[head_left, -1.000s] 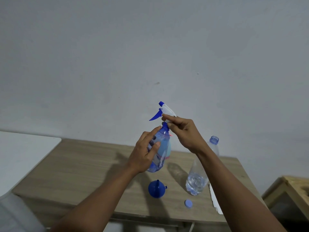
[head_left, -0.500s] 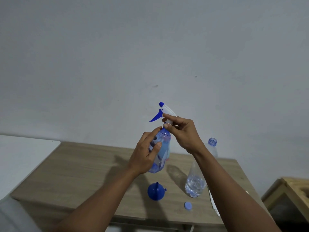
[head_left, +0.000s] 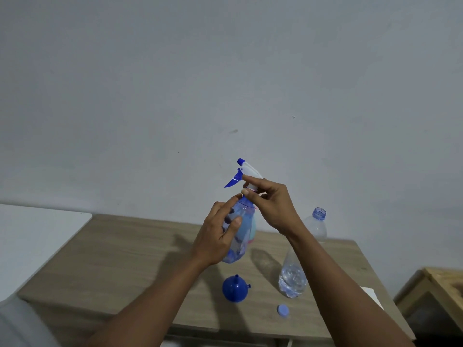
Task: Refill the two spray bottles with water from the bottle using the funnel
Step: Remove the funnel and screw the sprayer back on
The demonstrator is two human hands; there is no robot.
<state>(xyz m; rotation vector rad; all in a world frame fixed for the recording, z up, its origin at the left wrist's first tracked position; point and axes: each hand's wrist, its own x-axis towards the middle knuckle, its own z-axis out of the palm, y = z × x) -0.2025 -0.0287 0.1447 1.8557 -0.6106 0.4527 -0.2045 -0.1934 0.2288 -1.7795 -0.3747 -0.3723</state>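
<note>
over the table (head_left: 125, 259), the left hand (head_left: 215, 239) grips the spray bottle (head_left: 246, 221) and the right hand (head_left: 273, 206) pinches its head (head_left: 248, 170): i'd hold it upright, twisting squarely.

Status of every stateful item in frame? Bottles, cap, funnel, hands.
Spray bottle: held above the table, roughly upright; head screwed or loose, cannot tell.
Trigger head: at the bottle's neck, pinched at its collar.
Water bottle: upright on table, uncapped, a little water at the bottom.
Cap: off, lying on table.
Funnel: upside down on table, spout up, unused.
Left hand: grips spray bottle body.
Right hand: pinches trigger head.
</note>
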